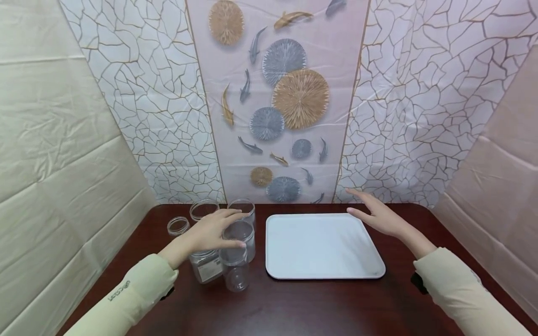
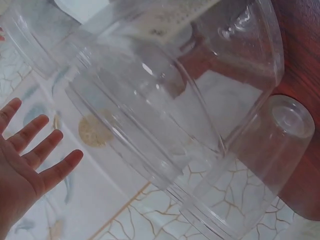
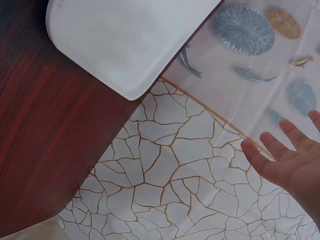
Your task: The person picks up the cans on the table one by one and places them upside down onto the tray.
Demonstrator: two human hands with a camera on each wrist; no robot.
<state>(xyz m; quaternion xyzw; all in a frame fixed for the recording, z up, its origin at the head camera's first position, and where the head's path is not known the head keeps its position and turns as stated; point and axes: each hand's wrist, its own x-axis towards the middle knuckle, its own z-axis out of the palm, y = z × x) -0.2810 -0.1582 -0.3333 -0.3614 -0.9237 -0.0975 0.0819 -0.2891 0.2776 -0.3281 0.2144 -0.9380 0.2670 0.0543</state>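
Several clear plastic jars without lids stand bunched on the table's left side. My left hand (image 1: 208,232) hovers over them with fingers spread and nothing held, overlapping some of the rims in the head view. Beneath it is a jar with a pale label (image 1: 210,270), which fills much of the left wrist view. A slim jar (image 1: 236,279) is nearest me, and a small jar (image 1: 178,226) stands at the far left. My right hand (image 1: 381,218), fingers extended and holding nothing, is above the far right corner of a white tray (image 1: 321,247).
The dark red wooden table (image 1: 294,303) carries the jars and tray. A patterned cloth (image 1: 277,140) hangs behind its back edge. Plain beige cloth walls (image 1: 63,163) close in both sides. The tray lies flat, right of the jars.
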